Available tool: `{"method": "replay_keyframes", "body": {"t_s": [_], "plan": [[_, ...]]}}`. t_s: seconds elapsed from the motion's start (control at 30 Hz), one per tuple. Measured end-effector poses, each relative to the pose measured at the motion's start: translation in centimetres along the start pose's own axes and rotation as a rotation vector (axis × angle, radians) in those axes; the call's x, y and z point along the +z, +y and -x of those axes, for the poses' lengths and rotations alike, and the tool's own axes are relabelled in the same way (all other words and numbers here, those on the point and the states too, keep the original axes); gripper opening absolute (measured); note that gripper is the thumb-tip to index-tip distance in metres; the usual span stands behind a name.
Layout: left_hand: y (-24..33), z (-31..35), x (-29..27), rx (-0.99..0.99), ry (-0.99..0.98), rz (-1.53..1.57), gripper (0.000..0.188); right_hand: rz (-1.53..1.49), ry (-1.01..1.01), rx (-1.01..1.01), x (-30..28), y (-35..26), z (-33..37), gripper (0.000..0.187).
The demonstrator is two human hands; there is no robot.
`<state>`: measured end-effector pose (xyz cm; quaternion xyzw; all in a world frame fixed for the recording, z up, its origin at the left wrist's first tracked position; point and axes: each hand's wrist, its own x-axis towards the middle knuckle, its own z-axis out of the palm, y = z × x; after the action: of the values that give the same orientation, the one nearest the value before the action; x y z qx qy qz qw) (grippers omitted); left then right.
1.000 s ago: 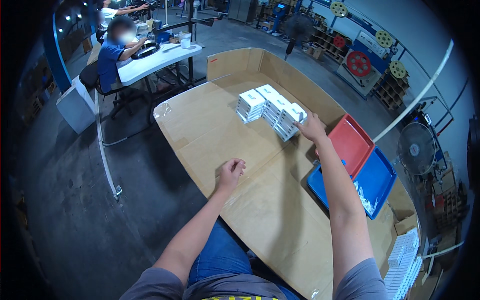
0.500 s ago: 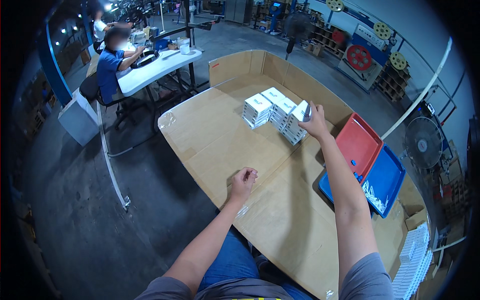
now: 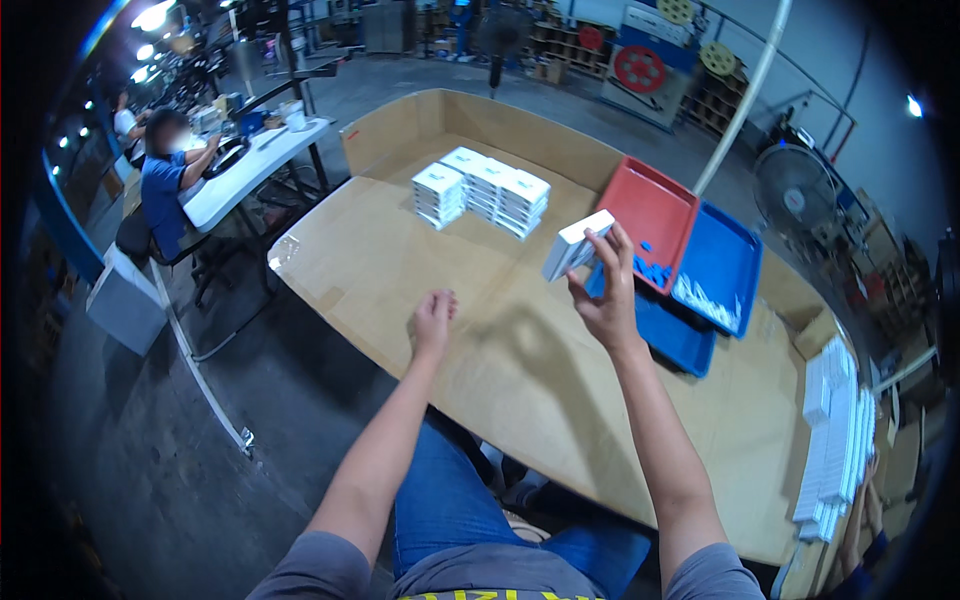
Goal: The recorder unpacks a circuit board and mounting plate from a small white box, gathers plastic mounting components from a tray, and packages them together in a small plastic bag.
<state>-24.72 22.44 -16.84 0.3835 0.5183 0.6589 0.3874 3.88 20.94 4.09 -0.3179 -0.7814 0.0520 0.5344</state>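
Between the thumb and fingers of my right hand point(image 3: 612, 305), a small white box point(image 3: 580, 243) is raised above the cardboard-covered table point(image 3: 480, 370), tilted. My left hand point(image 3: 433, 322) hovers over the table's near left part with its fingers curled in; nothing shows in it. Farther off, stacks of flat white boxes point(image 3: 490, 175) stand close together in an L-shaped group. They are apart from both hands.
Right of my right hand lie a red tray point(image 3: 650, 205) with blue pieces, a blue tray point(image 3: 735, 240) with white pieces, and another blue tray point(image 3: 670, 335). White boxes point(image 3: 830, 430) line the right edge, near another person's hand point(image 3: 870, 490). Cardboard walls point(image 3: 540, 130) rim the far side.
My right hand has come away from the right-hand stack, carrying the white box nearer to me. My left hand stays curled. The view has swung to the right.
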Motion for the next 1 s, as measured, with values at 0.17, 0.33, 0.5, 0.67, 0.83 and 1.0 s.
{"method": "replay_keyframes", "body": {"t_s": [0.17,0.33,0.5,0.67,0.83,1.0], "plan": [[8.7,5.5,5.8,-0.297,-0.376,-0.049,0.056,0.077,-0.029,-0.001,-5.0,-4.3,9.0,0.078],[15.2,18.1,9.5,-0.559,-1.047,0.079,0.061,0.109,-0.166,0.138,-8.0,-9.3,18.9,0.079],[13.1,24.4,10.4,-0.803,-1.163,-0.003,0.067,-0.044,-0.199,0.552,-11.4,-13.8,24.7,0.080],[12.7,30.1,11.5,-0.950,-0.977,0.146,0.066,0.007,-0.102,0.537,-11.7,-16.0,26.5,0.084],[13.4,33.4,12.1,-0.982,-0.839,0.337,0.068,0.055,-0.016,0.450,-10.2,-14.5,28.3,0.088],[14.6,33.0,11.3,-1.006,-0.879,0.259,0.068,0.068,0.056,0.378,-9.1,-14.7,28.7,0.082]]}}
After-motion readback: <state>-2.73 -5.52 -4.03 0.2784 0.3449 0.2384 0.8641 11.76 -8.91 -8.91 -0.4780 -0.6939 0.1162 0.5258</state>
